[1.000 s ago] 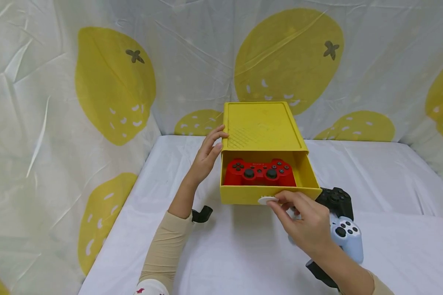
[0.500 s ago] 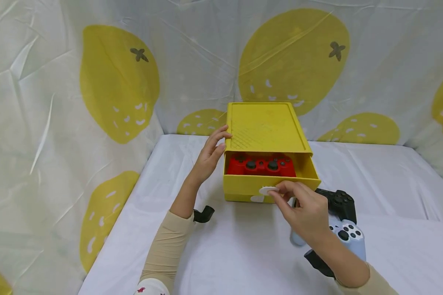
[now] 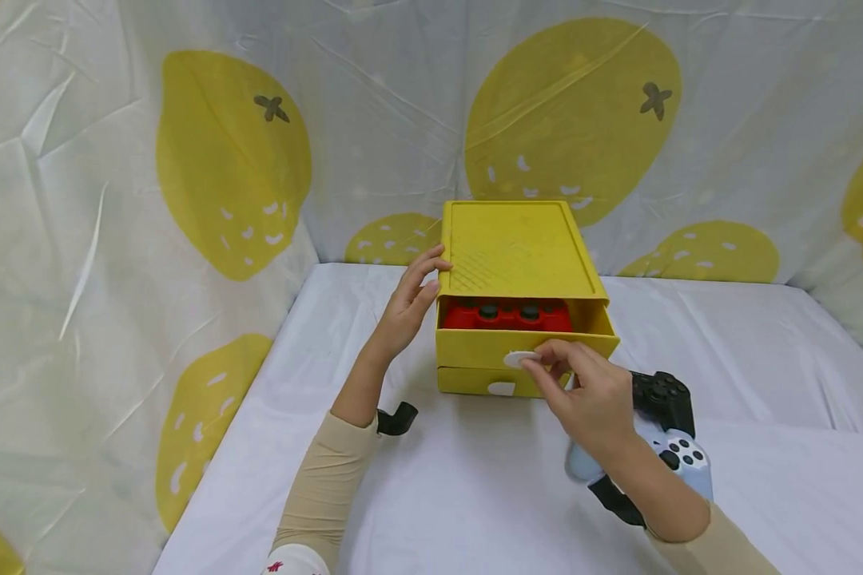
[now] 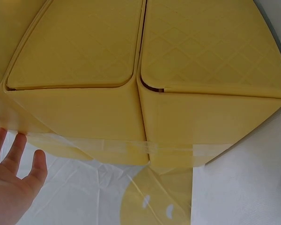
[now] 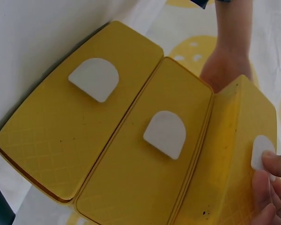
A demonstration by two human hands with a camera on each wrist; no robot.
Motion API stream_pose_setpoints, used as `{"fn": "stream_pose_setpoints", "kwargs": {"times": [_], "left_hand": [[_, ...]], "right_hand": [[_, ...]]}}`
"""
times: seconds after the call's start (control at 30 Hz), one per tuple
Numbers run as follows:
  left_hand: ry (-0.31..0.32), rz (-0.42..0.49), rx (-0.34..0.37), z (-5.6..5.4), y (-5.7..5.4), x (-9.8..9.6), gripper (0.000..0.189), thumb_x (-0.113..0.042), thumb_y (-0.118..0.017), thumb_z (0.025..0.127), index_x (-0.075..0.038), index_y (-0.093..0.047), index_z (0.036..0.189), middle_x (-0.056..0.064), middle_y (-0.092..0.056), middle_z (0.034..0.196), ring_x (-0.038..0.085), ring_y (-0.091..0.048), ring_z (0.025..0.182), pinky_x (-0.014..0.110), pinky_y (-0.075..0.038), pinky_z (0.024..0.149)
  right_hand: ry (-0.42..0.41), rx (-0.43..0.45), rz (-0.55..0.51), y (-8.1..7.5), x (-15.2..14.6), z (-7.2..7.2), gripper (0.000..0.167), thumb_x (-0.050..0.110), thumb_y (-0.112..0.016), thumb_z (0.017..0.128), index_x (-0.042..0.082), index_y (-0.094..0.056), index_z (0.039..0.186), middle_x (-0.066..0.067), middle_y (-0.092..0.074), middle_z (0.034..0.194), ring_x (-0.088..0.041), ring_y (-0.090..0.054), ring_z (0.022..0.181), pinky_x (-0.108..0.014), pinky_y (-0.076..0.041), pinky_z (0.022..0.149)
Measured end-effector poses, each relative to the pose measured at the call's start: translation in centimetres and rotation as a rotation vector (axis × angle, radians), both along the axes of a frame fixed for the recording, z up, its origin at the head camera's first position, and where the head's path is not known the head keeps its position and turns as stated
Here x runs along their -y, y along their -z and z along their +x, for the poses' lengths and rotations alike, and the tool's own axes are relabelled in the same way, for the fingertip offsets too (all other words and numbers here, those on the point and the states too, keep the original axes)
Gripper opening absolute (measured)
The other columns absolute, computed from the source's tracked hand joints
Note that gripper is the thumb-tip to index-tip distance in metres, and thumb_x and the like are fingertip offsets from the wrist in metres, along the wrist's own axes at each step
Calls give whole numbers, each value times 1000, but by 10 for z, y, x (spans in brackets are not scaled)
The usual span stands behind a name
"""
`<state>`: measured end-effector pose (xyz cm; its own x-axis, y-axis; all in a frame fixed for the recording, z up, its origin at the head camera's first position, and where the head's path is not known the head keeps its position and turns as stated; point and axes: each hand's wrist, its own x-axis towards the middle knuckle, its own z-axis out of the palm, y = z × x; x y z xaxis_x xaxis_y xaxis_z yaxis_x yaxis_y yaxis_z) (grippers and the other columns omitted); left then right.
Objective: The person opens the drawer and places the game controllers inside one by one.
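A yellow drawer box (image 3: 518, 247) stands at the back of the table, its top drawer (image 3: 467, 349) partly pulled out. Inside that drawer lies a red game controller (image 3: 507, 315), its rear half-hidden under the box's top. My right hand (image 3: 593, 391) pinches the drawer's white knob (image 3: 515, 359) between thumb and fingers; the right wrist view shows this pinch on the knob (image 5: 262, 152). On the box's left side rests my left hand (image 3: 410, 307), its fingers extended along the upper edge. In the left wrist view, the fingertips (image 4: 19, 137) lie against the yellow side.
Right of the box, a black game controller (image 3: 665, 399) and a light blue one (image 3: 690, 467) lie on the white cloth (image 3: 489, 495), partly behind my right arm. Below the top drawer is a closed lower drawer (image 3: 467, 381). A lemon-print curtain (image 3: 388, 120) hangs behind.
My right hand has moved the top drawer inward, away from me, so less of the red controller shows and the lower drawer front has come into view. The left hand stays against the box.
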<state>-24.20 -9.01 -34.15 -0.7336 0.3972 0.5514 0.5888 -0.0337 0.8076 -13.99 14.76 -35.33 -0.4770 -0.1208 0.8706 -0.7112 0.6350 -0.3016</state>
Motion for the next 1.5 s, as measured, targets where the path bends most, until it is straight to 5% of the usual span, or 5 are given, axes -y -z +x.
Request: {"fn": "stream_pose_setpoints", "kwargs": {"times": [1.0, 1.27, 1.5], "left_hand": [[3, -8, -1, 5, -7, 1, 31, 1, -35, 100, 11, -46, 128, 24, -24, 154, 28, -20, 144, 56, -24, 110], [0, -4, -1, 4, -5, 1, 30, 1, -35, 101, 10, -46, 127, 23, -24, 154, 26, -20, 144, 55, -25, 110], [0, -1, 0, 5, -5, 0, 30, -1, -36, 101, 10, -46, 127, 24, -24, 154, 26, -19, 145, 55, -25, 110]], "right_hand": [[17, -4, -59, 6, -1, -29, 46, 43, -66, 91, -2, -68, 83, -10, -67, 71, -20, -59, 49, -20, -46, 50], [23, 14, -52, 6, -1, -33, 22, 1, -83, 70, -2, -68, 85, -11, -67, 72, -20, -58, 49, -19, -46, 51], [53, 20, -17, 7, -1, -37, 26, -1, -85, 68, -4, -67, 87, -12, -68, 74, -19, -59, 50, -24, -47, 49]]}}
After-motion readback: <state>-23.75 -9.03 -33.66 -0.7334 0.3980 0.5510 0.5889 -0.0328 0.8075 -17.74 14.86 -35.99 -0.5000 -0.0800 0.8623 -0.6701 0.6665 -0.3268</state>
